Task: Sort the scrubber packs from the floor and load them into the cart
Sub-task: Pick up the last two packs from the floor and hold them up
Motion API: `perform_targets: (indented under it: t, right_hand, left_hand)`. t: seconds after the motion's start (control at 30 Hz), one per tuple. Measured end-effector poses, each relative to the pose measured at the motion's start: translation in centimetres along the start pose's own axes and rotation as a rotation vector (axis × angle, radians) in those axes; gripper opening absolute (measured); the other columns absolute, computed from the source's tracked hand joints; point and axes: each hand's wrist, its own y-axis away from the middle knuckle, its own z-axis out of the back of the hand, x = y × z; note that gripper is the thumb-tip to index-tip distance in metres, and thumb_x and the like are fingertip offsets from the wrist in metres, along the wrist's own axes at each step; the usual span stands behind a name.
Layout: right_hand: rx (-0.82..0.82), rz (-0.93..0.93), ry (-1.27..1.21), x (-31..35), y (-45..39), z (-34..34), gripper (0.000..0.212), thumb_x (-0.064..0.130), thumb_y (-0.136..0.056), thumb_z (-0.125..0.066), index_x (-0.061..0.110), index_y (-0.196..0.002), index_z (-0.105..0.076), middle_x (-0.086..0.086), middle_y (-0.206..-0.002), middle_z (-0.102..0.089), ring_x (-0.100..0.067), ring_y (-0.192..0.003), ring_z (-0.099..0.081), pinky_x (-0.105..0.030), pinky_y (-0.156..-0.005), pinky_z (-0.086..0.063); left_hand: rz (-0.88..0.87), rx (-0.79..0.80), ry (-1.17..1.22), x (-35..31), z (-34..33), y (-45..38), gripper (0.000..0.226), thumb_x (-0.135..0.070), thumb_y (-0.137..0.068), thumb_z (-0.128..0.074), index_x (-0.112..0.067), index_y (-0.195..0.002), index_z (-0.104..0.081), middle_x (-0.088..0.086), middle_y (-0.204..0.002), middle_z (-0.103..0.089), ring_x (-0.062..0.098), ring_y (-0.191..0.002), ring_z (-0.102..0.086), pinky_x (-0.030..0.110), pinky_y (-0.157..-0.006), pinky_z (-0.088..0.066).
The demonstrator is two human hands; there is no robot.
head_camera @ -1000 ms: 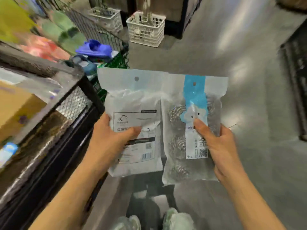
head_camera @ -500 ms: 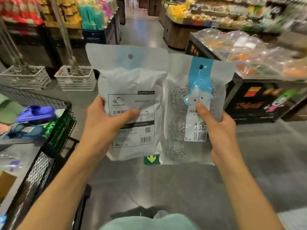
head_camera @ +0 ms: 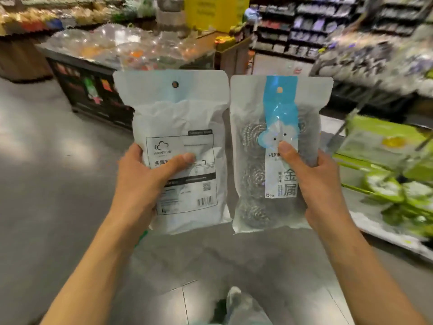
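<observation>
bare fingers wrap each pack from the outer edge: the left hand (head_camera: 143, 184) grasps a white plastic scrubber pack showing its printed back label (head_camera: 180, 151), thumb pressed flat across the label and the other fingers hidden behind it, while the right hand (head_camera: 316, 184) grasps a clear plastic pack of coiled steel scrubbers with a blue header strip (head_camera: 278, 151), thumb laid on the strip just under a small cloud-shaped figure. both packs are held upright, side by side, close but with a narrow gap between them, at arm's length over the grey tiled floor (head_camera: 58, 184). each has a small hang hole near its top edge. below them, a pale shoe (head_camera: 234, 299) shows at the bottom of the view. behind the left pack stands a dark display stand heaped with clear plastic bags (head_camera: 121, 45); to the right lie blurred green and white packaged goods on a low shelf (head_camera: 386, 165), and dark store shelving (head_camera: 316, 26) runs along the back. the cart does not appear in this view.
</observation>
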Motion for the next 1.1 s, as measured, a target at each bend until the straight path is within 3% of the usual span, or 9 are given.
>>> perform_targets:
  t: [0.1,0.37,0.47,0.53,0.63,1.0,1.1]
  right_hand:
    - [-0.172,0.016,0.026,0.3,1.7,6.4,0.036,0.033,-0.081,-0.082,0.017,-0.112,-0.073,0.004,-0.095,-0.081,-0.013,-0.086,-0.078,-0.026,-0.067,-0.061]
    - [-0.555,0.024,0.000,0.4,7.1,24.3,0.048,0.041,-0.074,-0.084,0.015,-0.113,-0.073,-0.003,-0.099,-0.080,-0.023,-0.091,-0.078,-0.050,-0.088,-0.061]
    - [-0.684,0.020,0.030,0.6,9.7,31.9,0.058,0.049,-0.067,-0.084,0.016,-0.113,-0.073,-0.005,-0.099,-0.080,-0.025,-0.091,-0.078,-0.053,-0.088,-0.061]
    - [-0.761,0.015,0.059,0.8,11.5,36.8,0.054,0.052,-0.068,-0.086,0.019,-0.109,-0.074,-0.004,-0.098,-0.080,-0.025,-0.091,-0.077,-0.053,-0.089,-0.060]
    - [-0.900,0.003,0.076,0.8,14.7,43.5,0.036,0.043,-0.078,-0.084,0.020,-0.104,-0.074,-0.001,-0.094,-0.080,-0.022,-0.088,-0.078,-0.052,-0.089,-0.060]
    - [-1.414,-0.047,0.059,0.4,24.1,59.9,0.029,0.039,-0.081,-0.082,0.022,-0.101,-0.072,0.012,-0.086,-0.079,-0.010,-0.078,-0.077,-0.030,-0.071,-0.058]
    - [-1.535,-0.049,0.052,-0.2,24.4,63.2,0.033,0.036,-0.081,-0.082,0.019,-0.108,-0.073,0.009,-0.091,-0.080,-0.011,-0.083,-0.077,-0.030,-0.072,-0.058]
  left_hand:
    - [0.019,0.169,0.012,0.4,-5.3,1.3,0.067,-0.027,-0.059,-0.089,-0.011,-0.118,-0.064,-0.001,-0.100,-0.080,0.020,-0.089,-0.078,0.037,-0.074,-0.063]
    - [0.041,0.543,0.005,0.7,-22.4,7.5,0.046,-0.015,-0.074,-0.089,-0.020,-0.112,-0.065,-0.006,-0.100,-0.080,0.017,-0.090,-0.078,0.041,-0.080,-0.062]
    - [0.054,0.684,0.010,1.1,-29.7,11.4,0.047,-0.015,-0.073,-0.089,-0.020,-0.114,-0.065,-0.003,-0.102,-0.080,0.020,-0.092,-0.078,0.046,-0.086,-0.061]
    - [0.063,0.765,0.028,1.4,-34.6,14.5,0.047,-0.012,-0.074,-0.088,-0.017,-0.115,-0.065,-0.001,-0.102,-0.080,0.020,-0.092,-0.078,0.047,-0.086,-0.062]
    - [0.057,0.885,0.014,2.3,-41.3,19.3,0.042,-0.012,-0.076,-0.087,-0.018,-0.112,-0.067,-0.004,-0.099,-0.080,0.018,-0.091,-0.078,0.045,-0.086,-0.062]
    - [0.098,1.300,-0.007,5.5,-61.8,33.0,0.046,-0.012,-0.070,-0.089,-0.021,-0.111,-0.069,-0.004,-0.101,-0.080,0.018,-0.093,-0.078,0.046,-0.087,-0.062]
    - [0.100,1.423,-0.016,6.6,-67.1,35.3,0.047,-0.016,-0.071,-0.090,-0.022,-0.114,-0.069,-0.006,-0.103,-0.080,0.017,-0.094,-0.077,0.046,-0.088,-0.061]
